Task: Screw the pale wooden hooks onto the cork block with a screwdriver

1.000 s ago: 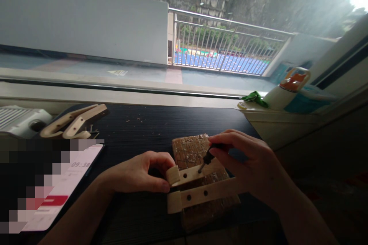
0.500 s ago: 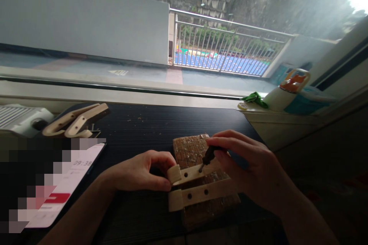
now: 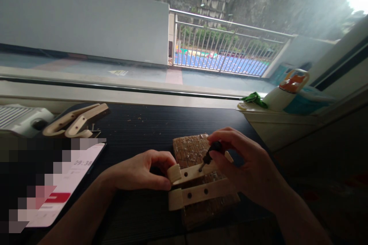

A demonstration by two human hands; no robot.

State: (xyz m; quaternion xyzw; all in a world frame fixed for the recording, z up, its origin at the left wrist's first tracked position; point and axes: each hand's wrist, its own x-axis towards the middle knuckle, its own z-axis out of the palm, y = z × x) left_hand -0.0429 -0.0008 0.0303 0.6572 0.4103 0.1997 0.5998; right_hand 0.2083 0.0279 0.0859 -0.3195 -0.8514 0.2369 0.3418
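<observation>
Nearest, a drilled wooden strip (image 3: pixel 197 193) is lying across a wrapped block (image 3: pixel 188 149) on the dark tabletop (image 3: pixel 138 130). Just beyond it, the left hand (image 3: pixel 140 172) is pinching the thick end of a second strip (image 3: pixel 193 172) between its fingers, while the right hand's (image 3: pixel 247 162) fingers are grasping a screwdriver (image 3: pixel 212 152), its tip meeting a hole there. Farther back, two bent wooden pieces (image 3: pixel 86 116) are lying leftward.
</observation>
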